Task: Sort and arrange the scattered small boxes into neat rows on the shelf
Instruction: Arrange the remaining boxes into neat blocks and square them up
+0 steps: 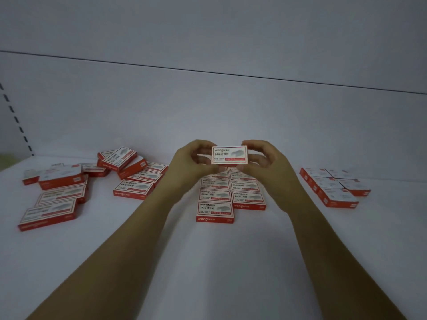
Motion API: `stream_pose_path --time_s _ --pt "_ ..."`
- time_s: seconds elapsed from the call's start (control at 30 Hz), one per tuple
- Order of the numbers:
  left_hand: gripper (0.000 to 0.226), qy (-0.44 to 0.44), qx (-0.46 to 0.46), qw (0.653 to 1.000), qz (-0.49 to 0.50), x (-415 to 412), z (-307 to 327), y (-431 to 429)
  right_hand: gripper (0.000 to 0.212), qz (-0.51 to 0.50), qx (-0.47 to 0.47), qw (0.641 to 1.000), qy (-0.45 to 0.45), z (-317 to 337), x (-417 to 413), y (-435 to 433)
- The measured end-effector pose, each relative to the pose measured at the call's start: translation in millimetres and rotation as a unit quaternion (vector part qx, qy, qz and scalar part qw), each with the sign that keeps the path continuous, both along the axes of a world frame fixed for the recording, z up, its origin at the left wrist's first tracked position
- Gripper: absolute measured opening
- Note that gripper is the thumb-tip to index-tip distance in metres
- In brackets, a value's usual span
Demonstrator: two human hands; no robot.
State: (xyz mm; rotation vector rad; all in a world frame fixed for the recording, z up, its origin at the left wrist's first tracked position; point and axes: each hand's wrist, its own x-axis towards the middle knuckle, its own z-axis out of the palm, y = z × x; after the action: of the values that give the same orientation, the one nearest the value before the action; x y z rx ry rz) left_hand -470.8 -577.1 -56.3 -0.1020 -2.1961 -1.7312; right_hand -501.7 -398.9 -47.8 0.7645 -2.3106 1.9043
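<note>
I hold one small red-and-white staple box (pixel 229 154) up in the air, its printed face toward me. My left hand (pixel 191 161) pinches its left end and my right hand (pixel 265 162) pinches its right end. Directly below the box, two neat columns of the same boxes (pixel 215 210) lie flat on the white shelf (pixel 208 262). Several scattered boxes (pixel 62 192) lie in a loose heap at the left, some stacked crookedly (pixel 117 158). Another tidy block of boxes (pixel 335 185) sits at the right.
The white back wall (pixel 208 107) of the shelf rises behind the boxes. A slotted upright (pixel 17 121) runs down the far left. Bare shelf surface stretches toward me in front of the rows.
</note>
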Motion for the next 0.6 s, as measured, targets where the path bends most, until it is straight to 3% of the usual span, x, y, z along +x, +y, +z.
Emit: stream_pose_path --time_s 0.2,0.4,0.6 --pt "0.042 0.049 -0.063 0.997 0.003 8 7 7 0.04 0.001 0.038 0.998 -0.052 -8 -4 0" --pt "0.044 0.084 -0.143 0.986 -0.01 11 5 17 0.04 -0.015 0.114 0.993 -0.038 -15 -5 -9" --pt "0.041 0.094 -0.151 0.984 0.014 10 4 17 0.038 -0.057 0.09 0.994 -0.016 -15 -6 -8"
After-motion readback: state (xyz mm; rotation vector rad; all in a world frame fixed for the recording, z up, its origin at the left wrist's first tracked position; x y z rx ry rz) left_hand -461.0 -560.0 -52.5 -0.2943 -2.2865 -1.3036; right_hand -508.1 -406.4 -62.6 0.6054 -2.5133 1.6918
